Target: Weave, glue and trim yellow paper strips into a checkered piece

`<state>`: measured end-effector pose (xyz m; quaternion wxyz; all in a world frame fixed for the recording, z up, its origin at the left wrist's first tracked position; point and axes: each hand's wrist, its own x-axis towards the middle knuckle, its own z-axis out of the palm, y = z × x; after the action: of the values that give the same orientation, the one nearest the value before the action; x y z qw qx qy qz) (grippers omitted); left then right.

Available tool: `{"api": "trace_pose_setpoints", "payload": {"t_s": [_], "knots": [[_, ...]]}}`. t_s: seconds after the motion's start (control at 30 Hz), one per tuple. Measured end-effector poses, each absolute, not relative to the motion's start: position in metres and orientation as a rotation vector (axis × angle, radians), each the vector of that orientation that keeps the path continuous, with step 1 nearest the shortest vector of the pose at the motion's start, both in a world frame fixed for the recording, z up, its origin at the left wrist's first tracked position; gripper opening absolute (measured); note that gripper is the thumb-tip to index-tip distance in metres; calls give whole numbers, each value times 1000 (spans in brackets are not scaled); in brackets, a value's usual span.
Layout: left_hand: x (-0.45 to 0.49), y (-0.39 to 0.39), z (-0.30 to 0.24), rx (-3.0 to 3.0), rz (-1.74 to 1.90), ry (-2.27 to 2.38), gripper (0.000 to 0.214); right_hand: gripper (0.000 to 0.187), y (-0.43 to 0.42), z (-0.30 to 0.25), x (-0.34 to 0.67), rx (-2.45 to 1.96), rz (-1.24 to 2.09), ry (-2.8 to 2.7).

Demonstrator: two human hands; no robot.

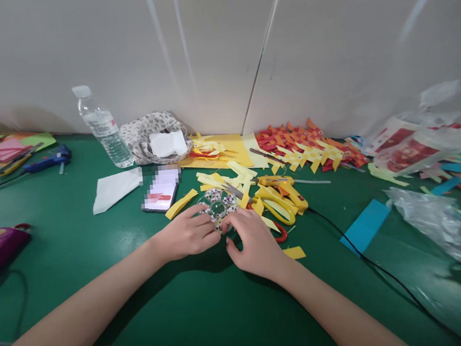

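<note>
A clear round compartment case with small black-and-white pieces like googly eyes lies on the green table. My left hand is closed at its left rim, fingers curled on it and partly hiding it. My right hand bends over the case's right side, fingertips at the near edge, with a gap between thumb and forefinger; no piece shows between them. Just beyond the right hand are yellow-handled scissors, a yellow glue gun and pale yellow paper strips. A red scissor handle shows beside that hand.
A phone, a water bottle and a patterned pouch stand left of centre. Woven red and yellow paper fish lie along the wall. A black cord crosses the right side. A purple power strip sits left.
</note>
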<state>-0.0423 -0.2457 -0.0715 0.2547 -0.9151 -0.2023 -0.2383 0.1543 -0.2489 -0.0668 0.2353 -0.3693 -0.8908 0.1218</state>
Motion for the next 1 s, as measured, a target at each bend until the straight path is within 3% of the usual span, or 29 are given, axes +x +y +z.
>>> {"api": "trace_pose_setpoints", "payload": {"t_s": [0.53,1.0], "knots": [[-38,-249,-70,-2422,-745,-484,22,9,-249,-70,152,-937,115,-2508],[-40,-249,-71,-2426,-681,-514,23,9,-247,-74,154,-927,193,-2463]]}}
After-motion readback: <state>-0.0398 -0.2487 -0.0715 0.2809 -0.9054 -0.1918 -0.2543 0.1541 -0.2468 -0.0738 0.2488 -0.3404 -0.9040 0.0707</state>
